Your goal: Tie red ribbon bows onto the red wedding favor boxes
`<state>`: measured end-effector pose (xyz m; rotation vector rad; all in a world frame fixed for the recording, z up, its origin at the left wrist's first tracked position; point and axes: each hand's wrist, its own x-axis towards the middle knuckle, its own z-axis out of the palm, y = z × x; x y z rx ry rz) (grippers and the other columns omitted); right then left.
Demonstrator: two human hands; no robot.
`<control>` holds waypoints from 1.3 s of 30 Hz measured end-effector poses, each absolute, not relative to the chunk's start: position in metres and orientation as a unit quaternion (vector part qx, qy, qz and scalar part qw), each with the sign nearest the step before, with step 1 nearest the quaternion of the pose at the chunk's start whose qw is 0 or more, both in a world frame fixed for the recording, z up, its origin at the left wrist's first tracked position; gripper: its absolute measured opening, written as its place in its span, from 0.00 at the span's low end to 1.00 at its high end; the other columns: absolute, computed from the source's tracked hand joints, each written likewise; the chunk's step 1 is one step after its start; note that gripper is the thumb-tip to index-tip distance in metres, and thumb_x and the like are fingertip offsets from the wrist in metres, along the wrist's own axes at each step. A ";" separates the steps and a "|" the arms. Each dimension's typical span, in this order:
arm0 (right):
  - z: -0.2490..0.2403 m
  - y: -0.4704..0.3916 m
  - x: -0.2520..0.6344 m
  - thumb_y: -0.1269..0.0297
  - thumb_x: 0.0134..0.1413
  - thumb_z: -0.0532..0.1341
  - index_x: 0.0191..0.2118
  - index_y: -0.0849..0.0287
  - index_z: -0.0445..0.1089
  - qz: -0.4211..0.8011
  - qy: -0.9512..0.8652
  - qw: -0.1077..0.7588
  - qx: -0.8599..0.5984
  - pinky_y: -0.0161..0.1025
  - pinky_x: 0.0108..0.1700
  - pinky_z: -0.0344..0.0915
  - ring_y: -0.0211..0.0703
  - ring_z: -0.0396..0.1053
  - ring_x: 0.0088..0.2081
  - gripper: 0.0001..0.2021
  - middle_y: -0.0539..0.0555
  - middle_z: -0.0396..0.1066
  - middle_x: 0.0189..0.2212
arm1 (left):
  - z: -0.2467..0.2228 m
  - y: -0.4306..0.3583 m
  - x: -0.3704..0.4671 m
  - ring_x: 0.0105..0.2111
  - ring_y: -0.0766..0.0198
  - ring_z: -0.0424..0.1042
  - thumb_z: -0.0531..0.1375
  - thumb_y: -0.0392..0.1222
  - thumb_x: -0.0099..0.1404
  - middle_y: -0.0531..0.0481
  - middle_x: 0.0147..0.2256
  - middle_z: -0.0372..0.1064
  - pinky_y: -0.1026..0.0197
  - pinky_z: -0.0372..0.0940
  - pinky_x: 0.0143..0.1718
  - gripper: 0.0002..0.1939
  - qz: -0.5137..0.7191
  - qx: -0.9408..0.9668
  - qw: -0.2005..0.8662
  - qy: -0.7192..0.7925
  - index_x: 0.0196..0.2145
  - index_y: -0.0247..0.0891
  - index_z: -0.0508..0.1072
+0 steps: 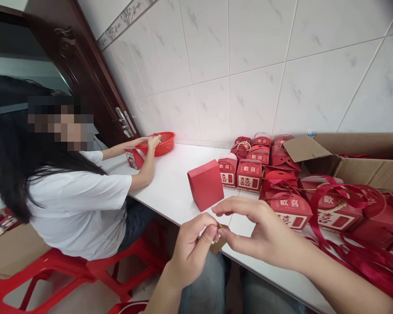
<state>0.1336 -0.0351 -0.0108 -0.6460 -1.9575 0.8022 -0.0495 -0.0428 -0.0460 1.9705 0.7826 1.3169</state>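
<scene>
My left hand [193, 246] pinches a small gold-brown piece [219, 245] between thumb and fingers, above my lap at the table's front edge. Close beside it, my right hand [258, 226] has its thumb against the same piece, while its index finger arches apart above. Just beyond both hands, a plain red box [205, 185] stands upright on the white table [175, 174]. Red boxes with white printed characters [249, 174] are grouped to its right. What exactly the small piece is cannot be made out.
At the left, a person in a white shirt [81, 205] sits with both hands at a red basket [165, 144], near a red printed box [134, 158]. Red ribbon [324, 218] lies over boxes at the right. An open cardboard box [370, 172] stands behind, by the tiled wall.
</scene>
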 end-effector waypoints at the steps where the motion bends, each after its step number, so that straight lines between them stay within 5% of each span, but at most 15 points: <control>1: -0.011 -0.035 0.133 0.70 0.52 0.63 0.43 0.60 0.72 0.344 -0.795 0.438 -0.242 0.35 0.42 0.68 0.39 0.73 0.38 0.11 0.54 0.75 0.37 | -0.046 -0.044 -0.051 0.24 0.69 0.63 0.51 0.41 0.70 0.54 0.24 0.62 0.67 0.59 0.27 0.14 0.501 0.749 0.317 0.296 0.27 0.37 0.66; 5: -0.015 -0.032 0.126 0.67 0.53 0.65 0.34 0.60 0.75 0.375 -0.760 0.452 -0.278 0.31 0.35 0.67 0.36 0.72 0.31 0.03 0.51 0.76 0.29 | -0.046 -0.043 -0.057 0.20 0.71 0.60 0.52 0.41 0.70 0.56 0.19 0.60 0.67 0.56 0.25 0.14 0.495 0.742 0.301 0.338 0.26 0.36 0.67; 16: -0.028 -0.020 0.113 0.59 0.49 0.68 0.29 0.60 0.76 0.435 -0.713 0.462 -0.298 0.32 0.31 0.66 0.36 0.71 0.27 0.09 0.51 0.75 0.25 | -0.062 -0.031 -0.062 0.21 0.69 0.60 0.54 0.44 0.68 0.56 0.20 0.59 0.65 0.56 0.25 0.13 0.502 0.732 0.277 0.368 0.26 0.37 0.65; 20: -0.024 -0.014 0.122 0.58 0.50 0.67 0.28 0.60 0.76 0.391 -0.714 0.486 -0.319 0.34 0.31 0.68 0.37 0.71 0.27 0.09 0.52 0.75 0.24 | -0.070 0.004 -0.069 0.38 0.59 0.68 0.59 0.49 0.63 0.49 0.35 0.67 0.58 0.61 0.42 0.11 0.624 0.646 0.171 0.404 0.37 0.39 0.68; 24: -0.012 -0.002 0.155 0.58 0.48 0.69 0.30 0.60 0.75 0.343 -0.677 0.542 -0.361 0.36 0.30 0.69 0.39 0.71 0.26 0.10 0.52 0.74 0.24 | -0.075 0.069 -0.076 0.59 0.51 0.57 0.69 0.45 0.52 0.40 0.57 0.58 0.50 0.54 0.56 0.37 0.655 0.585 0.182 0.443 0.55 0.44 0.57; 28: -0.001 0.009 0.185 0.57 0.45 0.70 0.29 0.57 0.77 0.300 -0.666 0.569 -0.377 0.40 0.38 0.72 0.47 0.74 0.39 0.09 0.56 0.76 0.33 | -0.076 0.098 -0.070 0.42 0.57 0.73 0.66 0.46 0.55 0.45 0.40 0.72 0.54 0.66 0.45 0.36 0.647 0.587 0.266 0.408 0.57 0.42 0.54; 33: -0.005 0.017 0.190 0.59 0.46 0.70 0.27 0.53 0.78 0.295 -0.685 0.559 -0.362 0.48 0.54 0.66 0.54 0.59 0.61 0.05 0.56 0.75 0.39 | -0.064 0.062 -0.040 0.32 0.64 0.74 0.63 0.45 0.61 0.49 0.36 0.73 0.63 0.69 0.33 0.29 0.682 0.558 0.302 0.364 0.55 0.46 0.54; 36: -0.018 0.019 0.184 0.61 0.46 0.70 0.28 0.53 0.78 0.350 -0.697 0.525 -0.342 0.47 0.55 0.65 0.51 0.64 0.57 0.04 0.55 0.74 0.42 | -0.056 0.039 -0.017 0.33 0.64 0.75 0.64 0.42 0.61 0.49 0.36 0.73 0.64 0.70 0.34 0.29 0.690 0.550 0.343 0.323 0.55 0.46 0.55; 39: -0.035 0.019 0.180 0.62 0.46 0.70 0.29 0.53 0.78 0.398 -0.679 0.518 -0.336 0.42 0.43 0.70 0.43 0.72 0.40 0.03 0.53 0.73 0.37 | -0.059 0.028 0.000 0.34 0.63 0.76 0.63 0.40 0.62 0.49 0.35 0.73 0.63 0.71 0.36 0.28 0.698 0.554 0.343 0.296 0.56 0.46 0.56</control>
